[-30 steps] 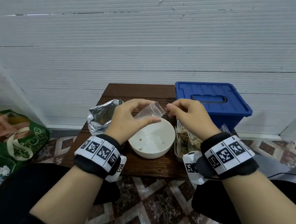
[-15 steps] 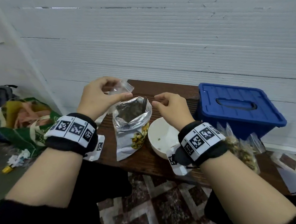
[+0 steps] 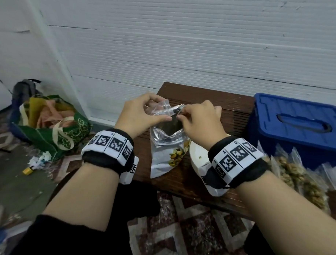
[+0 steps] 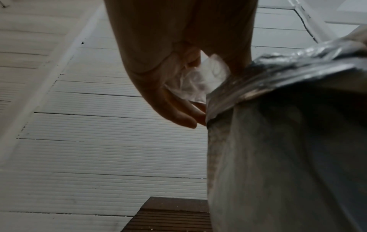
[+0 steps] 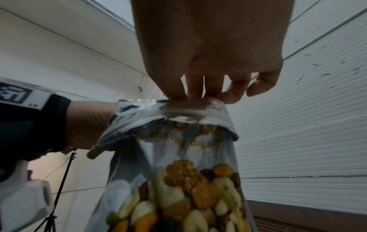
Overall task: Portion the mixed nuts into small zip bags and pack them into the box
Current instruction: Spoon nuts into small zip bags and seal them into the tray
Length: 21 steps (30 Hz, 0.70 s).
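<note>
A silver foil bag of mixed nuts (image 3: 167,146) stands open on the brown table (image 3: 229,110). My left hand (image 3: 155,111) holds a small clear zip bag (image 3: 160,108) just over the foil bag's mouth. The left wrist view shows the zip bag (image 4: 200,81) crumpled between fingers and thumb, beside the foil bag (image 4: 288,141). My right hand (image 3: 182,115) pinches the foil bag's top rim (image 5: 190,102). A white bowl (image 3: 197,155) sits to the right, partly hidden by my right wrist. The blue box (image 3: 296,123) stands at the far right with its lid on.
Several filled zip bags of nuts (image 3: 298,180) lie at the table's right front. On the floor to the left are a green tote bag (image 3: 55,129), a grey backpack (image 3: 25,88) and paper litter (image 3: 38,160). A white ribbed wall (image 3: 198,50) is close behind the table.
My left hand carried the zip bag from above the bowl leftward to the foil bag. My right hand followed and took hold of the foil bag's rim.
</note>
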Motion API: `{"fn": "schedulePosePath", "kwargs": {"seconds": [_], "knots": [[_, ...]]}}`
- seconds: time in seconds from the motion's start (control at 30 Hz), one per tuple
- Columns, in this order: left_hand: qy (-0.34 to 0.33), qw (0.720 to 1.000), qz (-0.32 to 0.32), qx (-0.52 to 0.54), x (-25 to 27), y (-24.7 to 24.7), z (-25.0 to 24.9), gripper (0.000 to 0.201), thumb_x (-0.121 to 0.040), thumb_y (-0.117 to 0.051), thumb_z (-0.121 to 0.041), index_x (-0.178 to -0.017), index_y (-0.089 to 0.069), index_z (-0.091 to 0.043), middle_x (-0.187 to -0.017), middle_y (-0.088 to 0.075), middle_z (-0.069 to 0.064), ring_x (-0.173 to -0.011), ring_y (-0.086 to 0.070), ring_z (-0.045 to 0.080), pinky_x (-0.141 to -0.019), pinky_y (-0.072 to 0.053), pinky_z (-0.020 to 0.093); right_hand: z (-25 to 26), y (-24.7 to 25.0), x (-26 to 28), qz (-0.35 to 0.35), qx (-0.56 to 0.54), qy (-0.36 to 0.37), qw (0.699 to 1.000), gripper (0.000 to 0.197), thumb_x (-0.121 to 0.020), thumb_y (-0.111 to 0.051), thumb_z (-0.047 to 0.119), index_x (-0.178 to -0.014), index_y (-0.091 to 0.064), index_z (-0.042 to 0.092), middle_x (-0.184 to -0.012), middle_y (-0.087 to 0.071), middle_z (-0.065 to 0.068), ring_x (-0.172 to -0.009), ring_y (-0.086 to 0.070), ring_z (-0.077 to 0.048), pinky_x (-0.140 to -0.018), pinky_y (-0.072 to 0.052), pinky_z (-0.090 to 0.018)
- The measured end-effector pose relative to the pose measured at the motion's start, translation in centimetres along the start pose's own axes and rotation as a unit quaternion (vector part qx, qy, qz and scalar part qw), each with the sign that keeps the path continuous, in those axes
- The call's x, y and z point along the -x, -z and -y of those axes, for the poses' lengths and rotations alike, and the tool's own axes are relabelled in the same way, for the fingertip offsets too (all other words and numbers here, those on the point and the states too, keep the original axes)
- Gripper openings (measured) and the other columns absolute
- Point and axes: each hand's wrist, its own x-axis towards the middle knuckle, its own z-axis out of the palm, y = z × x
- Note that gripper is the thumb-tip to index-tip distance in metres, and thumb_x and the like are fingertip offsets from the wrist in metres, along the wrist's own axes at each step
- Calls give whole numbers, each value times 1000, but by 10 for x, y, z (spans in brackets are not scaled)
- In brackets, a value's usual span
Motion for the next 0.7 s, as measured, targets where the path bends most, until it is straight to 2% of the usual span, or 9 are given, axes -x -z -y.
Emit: {"fn": "schedulePosePath", "kwargs": {"seconds": [0.1,0.23,0.27,0.33,0.43,0.53,0.6,0.67,0.7], "knots": [[-4,1000,5,-7,-1,0,0,50,-59,-89,-36,-102,-64,-35,-93,-67,-13,-76,-60,-7,-65,-47,6,-1,2,-1,-49,9,13,999,21,-97,-48,28,-101,-68,24,-93,-66,6,-102,-44,-23,-74,-14,-34],[-7,1000,4,-4,-1,0,1,53,-58,-89,-36,-104,-64,-33,-92,-66,-15,-81,-61,-5,-70,-48,7,-4,1,0,-119,35,24,992,20,-95,-50,25,-97,-69,25,-89,-67,7,-91,-43,-21,-68,-7,-31],[-10,1000,5,-4,-1,-1,0,53,-58,-89,-36,-105,-64,-32,-92,-66,-15,-81,-61,-5,-71,-48,8,-4,0,0,-114,45,30,992,19,-95,-51,25,-94,-70,23,-87,-67,7,-90,-44,-21,-68,-7,-31],[-16,1000,7,-6,0,-1,-1,54,-58,-89,-35,-106,-64,-30,-93,-65,-15,-82,-62,-4,-72,-49,9,-3,-1,2,-48,55,37,997,19,-95,-51,26,-93,-70,23,-87,-67,7,-94,-44,-22,-70,-11,-33],[-22,1000,9,-12,1,-1,-2,54,-59,-89,-34,-107,-64,-30,-93,-65,-15,-82,-62,-3,-72,-51,11,-3,-1,0,28,12,24,999,18,-96,-52,29,-92,-69,25,-83,-62,8,-102,-42,-20,-78,-15,-34],[-30,999,8,-12,2,-2,-3,53,-60,-89,-33,-107,-64,-29,-93,-65,-15,-83,-63,-3,-72,-50,10,-3,-1,-1,41,-69,-7,997,17,-95,-55,30,-84,-67,26,-74,-57,12,-103,-43,-17,-73,-12,-31],[-31,999,9,-10,2,-2,-3,53,-61,-88,-33,-107,-64,-29,-92,-65,-16,-82,-62,-7,-71,-49,7,-3,0,-2,44,-117,-30,992,19,-95,-55,29,-78,-65,25,-75,-61,10,-101,-48,-18,-70,-11,-31],[-31,999,10,-10,3,-2,-4,53,-61,-88,-34,-108,-64,-29,-92,-64,-16,-82,-60,-11,-71,-47,6,-4,0,-4,36,-168,-65,983,21,-94,-57,27,-75,-65,23,-78,-67,6,-100,-54,-20,-76,-15,-30],[-31,999,11,-10,4,-2,-5,53,-60,-87,-35,-108,-64,-29,-92,-64,-17,-82,-60,-12,-71,-47,5,-6,0,-4,24,-195,-84,977,22,-93,-58,26,-72,-64,24,-76,-67,6,-97,-56,-20,-86,-21,-30]]}}
